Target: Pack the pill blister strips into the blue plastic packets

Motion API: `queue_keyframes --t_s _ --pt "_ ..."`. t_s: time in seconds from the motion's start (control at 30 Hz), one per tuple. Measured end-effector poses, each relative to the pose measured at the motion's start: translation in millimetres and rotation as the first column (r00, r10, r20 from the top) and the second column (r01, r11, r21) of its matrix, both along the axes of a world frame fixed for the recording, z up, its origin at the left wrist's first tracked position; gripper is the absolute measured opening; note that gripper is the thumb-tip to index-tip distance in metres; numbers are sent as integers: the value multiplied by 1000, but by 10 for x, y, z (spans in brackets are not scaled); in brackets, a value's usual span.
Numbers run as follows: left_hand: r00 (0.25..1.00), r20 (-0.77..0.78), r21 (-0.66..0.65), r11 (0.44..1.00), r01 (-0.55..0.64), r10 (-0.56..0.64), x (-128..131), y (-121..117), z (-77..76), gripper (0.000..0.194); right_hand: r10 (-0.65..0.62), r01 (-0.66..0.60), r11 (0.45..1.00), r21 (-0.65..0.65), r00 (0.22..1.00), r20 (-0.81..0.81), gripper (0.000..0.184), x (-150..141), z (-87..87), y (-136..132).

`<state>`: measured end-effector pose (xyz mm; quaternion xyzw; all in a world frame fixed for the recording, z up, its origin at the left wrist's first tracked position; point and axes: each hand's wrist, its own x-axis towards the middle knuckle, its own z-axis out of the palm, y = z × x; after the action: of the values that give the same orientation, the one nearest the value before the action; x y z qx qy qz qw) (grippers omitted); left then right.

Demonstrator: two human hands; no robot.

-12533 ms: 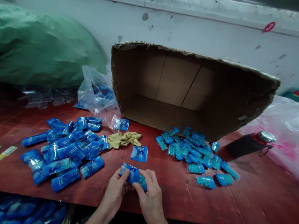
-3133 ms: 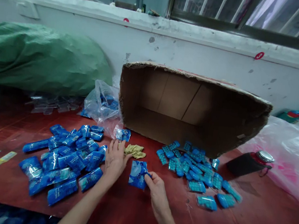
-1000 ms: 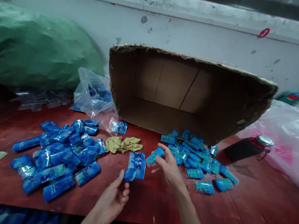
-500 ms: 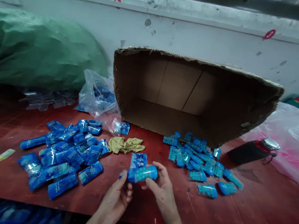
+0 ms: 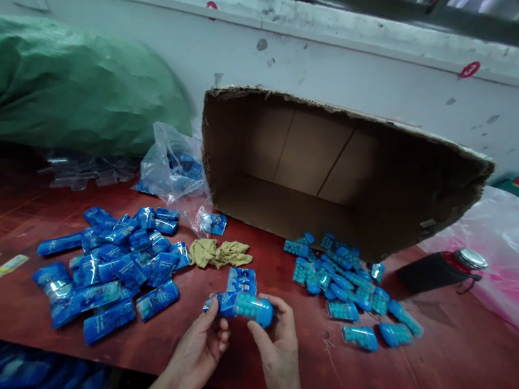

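A clear bottle of small blue balls [image 5: 250, 308] with a blue cap lies level between my two hands. At its left end is a blue printed wrapper [image 5: 227, 303], pinched by the thumb and fingers of my left hand [image 5: 204, 341]. My right hand [image 5: 280, 342] grips the capped end, thumb below and fingers behind. Just beyond the bottle a flat blue printed wrapper [image 5: 243, 280] rests on the red table [image 5: 235, 365]. On the left is a pile of blue wrapped packs [image 5: 119, 265]; on the right, a pile of similar ball-filled bottles [image 5: 346, 281] without wrappers.
A large cardboard box [image 5: 305, 214] lies open towards me. Crumpled yellowish gloves or cloth [image 5: 219, 254], a clear plastic bag [image 5: 172, 163] and a dark flask [image 5: 437, 271] stand around. A green sack [image 5: 71, 91] bulges at the left; more blue packs [image 5: 22, 372] are below the table edge.
The bottle has turned from slightly tilted to nearly level. My right hand has shifted a little down with it. Both hands keep their hold, and the view has moved slightly.
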<state>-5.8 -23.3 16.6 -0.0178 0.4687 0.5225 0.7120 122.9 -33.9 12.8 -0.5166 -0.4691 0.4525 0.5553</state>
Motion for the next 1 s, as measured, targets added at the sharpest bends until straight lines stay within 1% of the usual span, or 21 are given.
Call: queue_keyframes --t_s 0.13,0.27,0.4,0.57,0.63,0.7,0.8,0.87,0.93,1.0 --pt "1000 -10 -3 1000 -10 10 1 2 13 12 -4 0 999 51 997 83 39 -8 -50 -23" --pt "1000 -5 -6 1000 -27 27 -12 19 30 10 -24 20 999 50 996 88 39 -22 -88 -50" --pt "1000 -22 35 999 -20 21 -32 24 18 10 -47 43 998 44 995 91 37 -30 -124 -67" --pt "999 -31 42 999 -22 24 -35 12 11 11 -90 83 995 52 981 171 35 -41 -141 -76" --pt "999 -24 37 999 -28 29 -29 11 17 11 -104 87 993 86 970 221 34 -48 -139 -88" --pt "999 -20 34 999 -33 33 -24 15 18 10 -124 85 984 156 957 261 34 -53 -138 -102" --pt "999 -30 41 998 -43 44 -26 24 8 10 -128 62 972 226 948 292 36 -53 -151 -117" --pt "998 -35 50 998 -48 50 -33 30 0 10 -111 58 980 191 954 279 36 -49 -171 -118" --pt "998 -36 54 997 -46 48 -38 34 -4 10 -110 80 989 126 962 251 36 -45 -193 -113" --pt "998 -39 57 997 -45 47 -40 34 -5 10 -118 100 991 88 965 234 35 -43 -207 -110"
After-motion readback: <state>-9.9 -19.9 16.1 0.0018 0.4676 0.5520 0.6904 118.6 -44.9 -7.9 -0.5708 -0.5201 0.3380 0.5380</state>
